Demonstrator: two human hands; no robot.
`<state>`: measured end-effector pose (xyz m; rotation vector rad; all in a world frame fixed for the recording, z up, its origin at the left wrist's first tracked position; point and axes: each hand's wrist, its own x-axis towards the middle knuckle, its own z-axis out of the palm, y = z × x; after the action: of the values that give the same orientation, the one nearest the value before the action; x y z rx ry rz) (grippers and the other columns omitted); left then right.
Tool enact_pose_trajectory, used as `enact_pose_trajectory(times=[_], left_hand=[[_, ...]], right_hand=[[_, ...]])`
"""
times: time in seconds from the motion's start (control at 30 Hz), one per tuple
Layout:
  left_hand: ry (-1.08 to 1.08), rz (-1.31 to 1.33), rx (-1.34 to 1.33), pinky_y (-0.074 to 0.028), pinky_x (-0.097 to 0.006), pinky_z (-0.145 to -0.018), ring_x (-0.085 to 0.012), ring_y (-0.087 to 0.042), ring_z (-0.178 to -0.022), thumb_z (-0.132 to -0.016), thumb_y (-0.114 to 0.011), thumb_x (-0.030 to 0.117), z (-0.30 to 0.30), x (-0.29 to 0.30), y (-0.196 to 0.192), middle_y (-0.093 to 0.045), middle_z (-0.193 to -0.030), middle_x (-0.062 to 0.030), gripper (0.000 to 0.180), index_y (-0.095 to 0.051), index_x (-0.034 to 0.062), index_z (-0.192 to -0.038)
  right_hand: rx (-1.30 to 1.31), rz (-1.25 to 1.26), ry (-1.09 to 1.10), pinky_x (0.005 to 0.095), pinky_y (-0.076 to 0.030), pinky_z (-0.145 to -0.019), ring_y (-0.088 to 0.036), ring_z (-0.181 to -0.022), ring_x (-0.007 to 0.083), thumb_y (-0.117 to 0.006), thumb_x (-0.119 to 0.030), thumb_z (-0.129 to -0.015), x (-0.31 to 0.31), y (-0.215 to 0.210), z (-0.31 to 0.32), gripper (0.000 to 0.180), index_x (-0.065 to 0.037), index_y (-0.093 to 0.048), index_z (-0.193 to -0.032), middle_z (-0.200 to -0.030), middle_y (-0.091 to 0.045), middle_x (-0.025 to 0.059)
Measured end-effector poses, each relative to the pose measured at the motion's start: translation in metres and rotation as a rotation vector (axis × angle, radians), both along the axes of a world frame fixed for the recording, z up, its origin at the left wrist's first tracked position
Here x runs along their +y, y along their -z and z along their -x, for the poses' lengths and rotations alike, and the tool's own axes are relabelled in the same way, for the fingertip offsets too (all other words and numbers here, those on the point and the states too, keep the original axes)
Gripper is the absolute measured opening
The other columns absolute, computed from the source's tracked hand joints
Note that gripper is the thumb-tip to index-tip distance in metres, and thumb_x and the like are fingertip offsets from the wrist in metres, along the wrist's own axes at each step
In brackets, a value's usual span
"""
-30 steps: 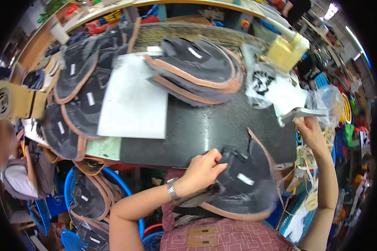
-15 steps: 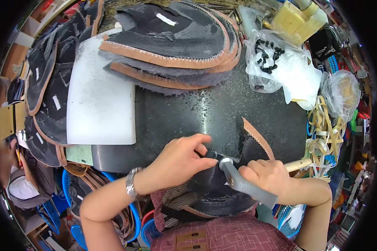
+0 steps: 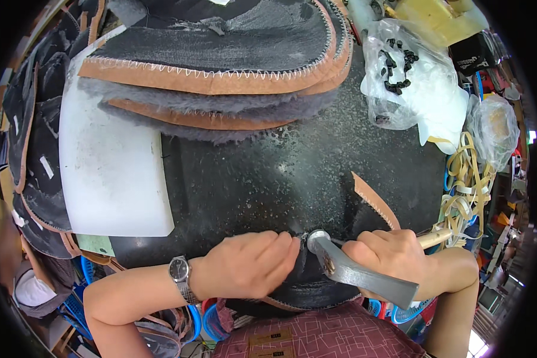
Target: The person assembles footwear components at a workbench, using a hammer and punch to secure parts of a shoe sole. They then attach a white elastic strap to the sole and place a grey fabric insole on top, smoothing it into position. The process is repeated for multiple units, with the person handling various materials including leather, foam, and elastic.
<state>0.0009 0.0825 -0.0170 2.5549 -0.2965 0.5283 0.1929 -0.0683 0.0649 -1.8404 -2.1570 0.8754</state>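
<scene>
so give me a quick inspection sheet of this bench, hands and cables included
surface: black benchtop, speckled with debris
job's things: metal-headed hammer; dark fabric piece with tan stitched binding
clutter: white slab; stacked grey fleece-backed pieces; clear plastic bag with small black parts
hands: right hand grips hammer; left hand curled beside hammer head, any held item hidden
cables: nothing seen
surroundings: pale tangled straps right of benchtop; person at far left

Lighting: bright. Glare (image 3: 285,170): pale, centre of counter (image 3: 232,191); highlights on hammer (image 3: 370,277). Bright patch (image 3: 477,344): washed out, beyond near right corner. Distortion: fisheye bending, dark rim.
</scene>
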Motion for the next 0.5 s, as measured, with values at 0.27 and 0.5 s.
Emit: enact_pose_trajectory(times=[0.27, 0.5], left_hand=[[0.040, -0.515, -0.127, -0.046, -0.022, -0.052, -0.0177, -0.056, -0.063, -0.073, -0.059, 0.007, 0.000, -0.009, 0.000, -0.061, -0.082, -0.0166, 0.023, -0.064, -0.0103, -0.086], [-0.346, 0.053, 0.113, -0.043, -0.025, -0.054, -0.0162, -0.054, -0.064, -0.068, -0.066, 0.009, 0.010, -0.018, -0.005, -0.061, -0.082, -0.0070, 0.026, -0.066, 0.0002, -0.093]], right_hand=[[-0.047, -0.092, -0.029, 0.0268, -0.041, -0.040, -0.051, -0.049, 0.0138, -0.060, -0.015, -0.064, 0.020, -0.008, -0.002, 0.029, -0.001, -0.051, -0.088, -0.063, -0.042, 0.0021], [-0.116, -0.066, -0.023, 0.0270, -0.040, -0.038, -0.051, -0.049, 0.0131, -0.060, -0.015, -0.065, 0.020, -0.001, 0.008, 0.027, -0.001, -0.052, -0.087, -0.062, -0.041, 0.0020]])
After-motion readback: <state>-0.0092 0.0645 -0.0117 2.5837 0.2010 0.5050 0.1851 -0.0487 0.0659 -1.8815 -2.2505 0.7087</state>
